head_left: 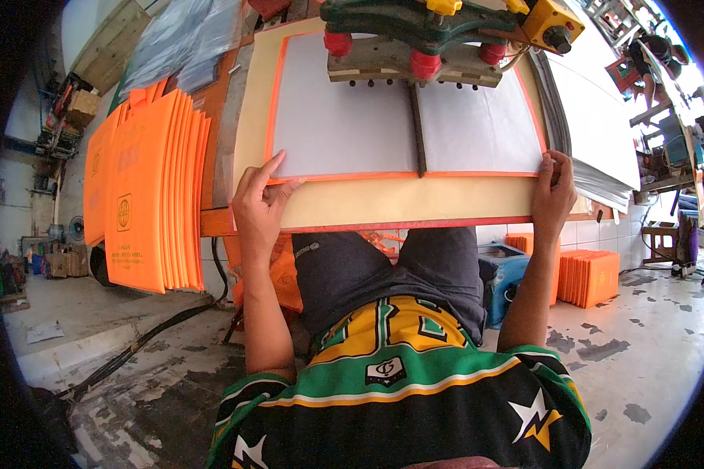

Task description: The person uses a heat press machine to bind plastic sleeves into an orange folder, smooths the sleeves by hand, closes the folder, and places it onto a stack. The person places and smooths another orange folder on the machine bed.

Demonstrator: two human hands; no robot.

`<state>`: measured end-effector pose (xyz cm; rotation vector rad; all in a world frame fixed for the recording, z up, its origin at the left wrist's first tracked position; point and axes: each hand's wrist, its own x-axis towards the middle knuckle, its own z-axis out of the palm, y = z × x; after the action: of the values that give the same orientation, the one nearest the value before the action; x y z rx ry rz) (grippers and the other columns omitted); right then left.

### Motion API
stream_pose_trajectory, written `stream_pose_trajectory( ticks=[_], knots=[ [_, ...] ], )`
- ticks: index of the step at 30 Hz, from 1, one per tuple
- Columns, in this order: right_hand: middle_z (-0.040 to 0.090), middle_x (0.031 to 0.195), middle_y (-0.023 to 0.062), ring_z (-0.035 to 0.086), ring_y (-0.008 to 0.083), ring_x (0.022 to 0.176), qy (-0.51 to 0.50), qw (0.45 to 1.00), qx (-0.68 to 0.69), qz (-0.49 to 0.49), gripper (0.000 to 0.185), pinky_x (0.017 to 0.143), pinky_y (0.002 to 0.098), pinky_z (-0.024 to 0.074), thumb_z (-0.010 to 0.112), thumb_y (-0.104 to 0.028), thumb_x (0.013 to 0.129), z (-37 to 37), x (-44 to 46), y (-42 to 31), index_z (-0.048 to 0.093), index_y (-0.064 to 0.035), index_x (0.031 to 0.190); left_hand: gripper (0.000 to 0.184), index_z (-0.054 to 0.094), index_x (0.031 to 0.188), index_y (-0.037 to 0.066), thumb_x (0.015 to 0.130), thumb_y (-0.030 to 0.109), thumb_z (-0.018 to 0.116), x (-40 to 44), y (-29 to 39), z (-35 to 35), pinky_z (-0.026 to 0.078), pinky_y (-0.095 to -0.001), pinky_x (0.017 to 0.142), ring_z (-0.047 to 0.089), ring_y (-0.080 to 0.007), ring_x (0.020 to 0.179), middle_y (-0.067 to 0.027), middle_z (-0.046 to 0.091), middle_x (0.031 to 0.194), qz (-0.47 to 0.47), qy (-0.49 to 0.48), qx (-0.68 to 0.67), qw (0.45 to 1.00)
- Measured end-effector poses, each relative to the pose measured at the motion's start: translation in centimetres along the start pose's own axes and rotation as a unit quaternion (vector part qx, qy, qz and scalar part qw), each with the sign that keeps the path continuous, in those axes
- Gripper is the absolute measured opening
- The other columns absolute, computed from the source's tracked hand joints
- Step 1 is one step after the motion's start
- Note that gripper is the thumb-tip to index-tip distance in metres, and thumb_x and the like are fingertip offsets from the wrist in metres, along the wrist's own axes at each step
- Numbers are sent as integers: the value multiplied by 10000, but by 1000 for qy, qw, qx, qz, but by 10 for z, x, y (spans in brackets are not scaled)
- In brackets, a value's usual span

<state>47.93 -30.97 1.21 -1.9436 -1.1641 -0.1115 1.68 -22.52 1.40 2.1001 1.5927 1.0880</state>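
An orange-edged cover (344,175) lies spread on a cream board (391,202), with clear sheets (352,117) over its two halves and a dark strip (416,129) down the middle. My left hand (262,195) holds the cover's near left corner, thumb and fingers on its edge. At the near right corner, my right hand (554,184) pinches the edge with bent fingers. The far part of the cover lies under a green machine head (414,23) with a metal bar (411,66) and red knobs.
Orange folders (152,187) hang in a thick stack at the left table edge. Plastic sheets (184,39) lie at the back left. White sheets (594,102) cover the right side. More orange folders (589,277) and a blue container (502,281) are on the floor. A person (655,62) is far right.
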Motion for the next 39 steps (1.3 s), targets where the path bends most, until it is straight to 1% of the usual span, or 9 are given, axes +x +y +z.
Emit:
stream_pose_trajectory(
  ticks=[6,15,24,34,39],
  knots=[
    [730,982,167,729,298,863,-2,1000,-4,3,224,792,432,556,589,-246,1131,-1,0,-2,654,-33,1150,545,753,1392,124,924,381,858,0,-3,0,470,-319,626,503,-133,686,-36,581,865,7,-1,3,1000],
    [733,994,180,746,335,919,4,1000,6,-1,247,826,454,561,589,-266,1131,1,0,3,641,-26,1139,539,747,1395,122,915,337,870,0,0,-1,496,-325,641,538,-144,709,-50,601,889,12,1,7,1000],
    [729,976,200,736,363,892,-1,1000,-4,-1,268,805,480,553,588,-270,1131,1,1,3,619,-8,1087,538,746,1390,116,917,343,867,1,1,-1,498,-335,650,547,-158,722,-56,618,910,10,-4,21,1000],
    [727,964,208,740,380,880,-1,1000,-1,2,252,792,469,562,600,-255,1125,2,2,5,624,-6,1094,532,746,1384,111,925,356,859,0,2,-2,495,-339,648,540,-160,720,-56,617,908,9,-2,15,1000],
    [728,967,209,738,388,886,2,1000,-9,-13,255,792,476,560,604,-257,1124,3,3,9,625,-5,1093,539,741,1393,114,926,357,858,0,2,-2,492,-336,648,535,-154,717,-52,611,908,7,-3,10,1000]
  ],
)
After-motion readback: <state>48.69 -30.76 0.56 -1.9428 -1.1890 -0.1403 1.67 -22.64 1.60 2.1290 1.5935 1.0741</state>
